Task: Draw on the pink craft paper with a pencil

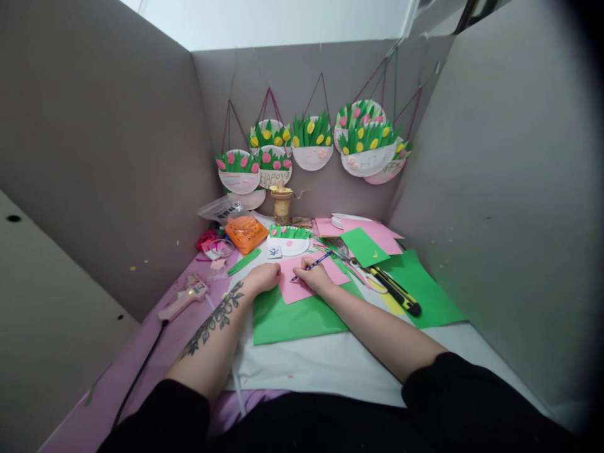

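Note:
My right hand (313, 274) is closed round a dark blue patterned pencil (325, 257), its tip down at a pink sheet (295, 292). My left hand (267, 278) rests at the sheet's left edge with its fingers curled; whether they pinch anything is hidden. Beneath the pink sheet lies a larger green sheet (302, 322). Just beyond the hands is a white half-plate (287, 245) with green paper leaves and pink pieces, and beside it a small white tile (274, 251) with a dark mark.
Right: a black-and-yellow cutter (401, 294), scissors (372, 282) and green paper (436, 296). Left: a glue gun (184, 302) with a cable, green strips (244, 262) and an orange bag (245, 233). Paper-plate flower baskets (312, 157) hang on the grey back panel (302, 69).

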The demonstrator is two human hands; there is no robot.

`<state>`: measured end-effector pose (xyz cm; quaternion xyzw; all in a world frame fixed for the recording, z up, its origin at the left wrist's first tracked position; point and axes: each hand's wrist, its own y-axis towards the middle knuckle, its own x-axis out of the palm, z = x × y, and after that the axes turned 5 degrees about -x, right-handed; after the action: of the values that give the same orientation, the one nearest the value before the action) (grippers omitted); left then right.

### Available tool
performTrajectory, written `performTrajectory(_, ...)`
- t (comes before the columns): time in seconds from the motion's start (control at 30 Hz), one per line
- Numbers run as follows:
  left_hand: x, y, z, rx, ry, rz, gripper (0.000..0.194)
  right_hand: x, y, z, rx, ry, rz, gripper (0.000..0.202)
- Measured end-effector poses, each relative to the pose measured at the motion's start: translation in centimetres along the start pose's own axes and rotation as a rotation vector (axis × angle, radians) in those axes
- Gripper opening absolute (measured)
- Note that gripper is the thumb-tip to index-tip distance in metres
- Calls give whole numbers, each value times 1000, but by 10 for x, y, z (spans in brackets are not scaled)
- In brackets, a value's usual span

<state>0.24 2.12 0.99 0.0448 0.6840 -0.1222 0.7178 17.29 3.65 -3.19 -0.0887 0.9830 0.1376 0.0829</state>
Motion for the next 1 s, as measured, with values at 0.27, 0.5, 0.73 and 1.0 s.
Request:
performTrajectory(0.27, 0, 0, 0, -9, -11, -5, 25, 0, -1, -5, 32, 26, 0, 22)
performTrajectory(0.5, -1, -1, 0, 1, 2, 2, 26, 1, 0, -1, 18, 58, -2, 22)
performTrajectory(0.73, 1, 0, 0, 9, 9, 10, 26, 1, 0, 0, 49, 80, -13, 21)
performTrajectory(1.0, 2, 1, -1, 16, 18, 12, 26, -1, 2, 9, 32, -24, -6, 18)
